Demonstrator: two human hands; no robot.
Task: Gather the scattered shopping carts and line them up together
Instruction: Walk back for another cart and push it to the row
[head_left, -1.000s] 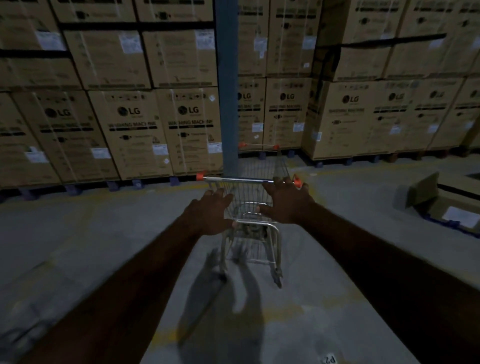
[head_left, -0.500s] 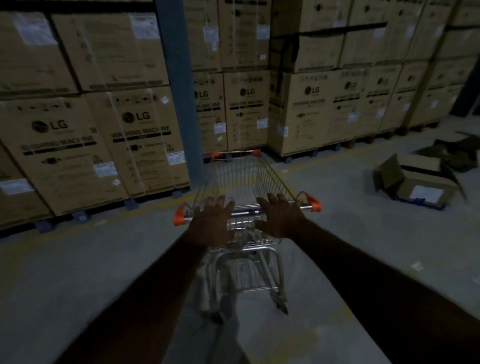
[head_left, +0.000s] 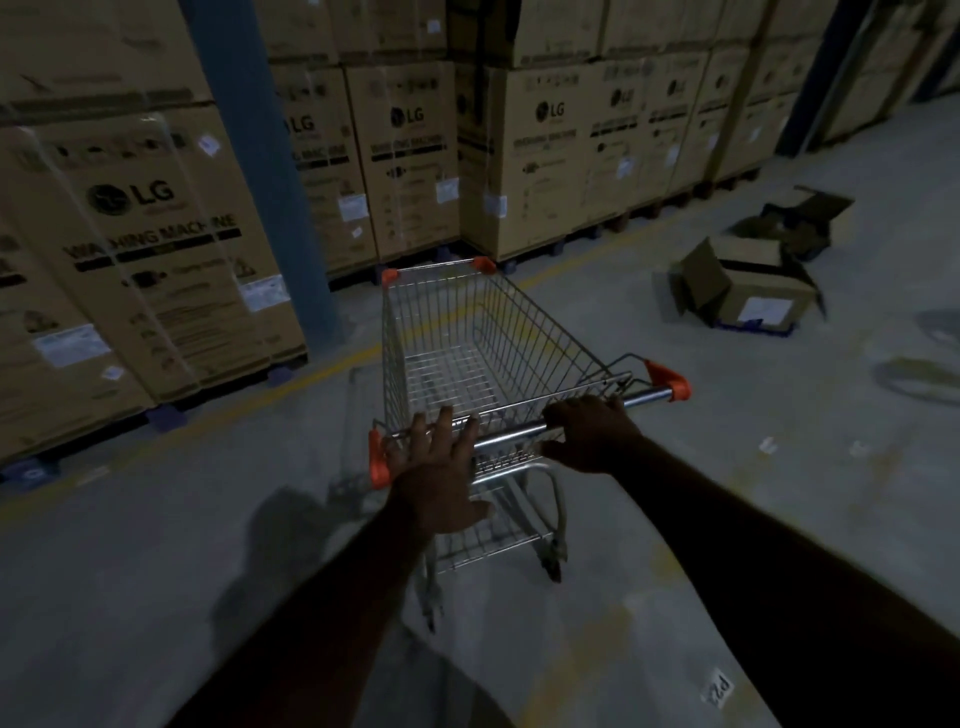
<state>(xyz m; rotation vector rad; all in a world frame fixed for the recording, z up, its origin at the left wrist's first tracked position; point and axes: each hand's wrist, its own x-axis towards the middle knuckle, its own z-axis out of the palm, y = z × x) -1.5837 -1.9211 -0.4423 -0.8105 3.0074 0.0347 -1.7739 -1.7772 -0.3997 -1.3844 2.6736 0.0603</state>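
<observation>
**Cart straight ahead, nose toward the boxes**

The shopping cart (head_left: 467, 353) stands right in front of me. Its long axis runs away from my grip toward the stacked boxes (head_left: 540, 156). My right hand (head_left: 592, 436) wraps the handle bar (head_left: 511, 432) near its right orange cap. My left hand (head_left: 439, 478) lies over the bar's left end with fingers spread and uncurled; in this dim light I cannot tell whether the palm presses down. The blue pillar (head_left: 260, 171) and the boxes close off the left and front. Open floor (head_left: 779, 519) lies to the right, near the loose carton (head_left: 748, 296), so I judge a swing to the right is the free way.
</observation>
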